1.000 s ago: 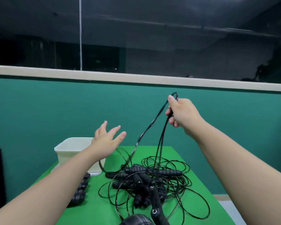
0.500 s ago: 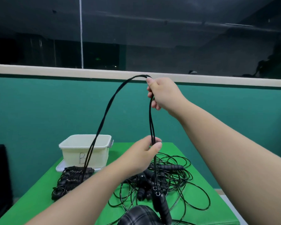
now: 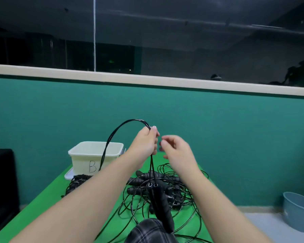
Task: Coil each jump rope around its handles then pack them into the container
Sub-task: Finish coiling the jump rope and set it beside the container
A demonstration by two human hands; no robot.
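Observation:
My left hand (image 3: pixel 145 142) grips a doubled black jump rope cord (image 3: pixel 112 137) above the green table (image 3: pixel 47 204). The cord arches left and drops in front of the white container (image 3: pixel 95 155) marked B. Below my left hand the two strands run down to a pair of black handles (image 3: pixel 161 204) that hang together, their lower ends against a plaid cloth at the bottom edge. My right hand (image 3: pixel 175 149) hovers just right of the left, fingers loosely curled, holding nothing. A tangle of more ropes and handles (image 3: pixel 165 183) lies on the table.
Several coiled black ropes (image 3: pixel 77 181) lie in front of the container, which stands on its lid. A blue bucket (image 3: pixel 298 211) stands on the floor at the right. A dark object (image 3: pixel 2 181) sits at the left. A teal wall rises behind the table.
My right hand let go of the cord's top and dropped beside the left. My left hand slid up and now holds the doubled cord; both hands are lower in view.

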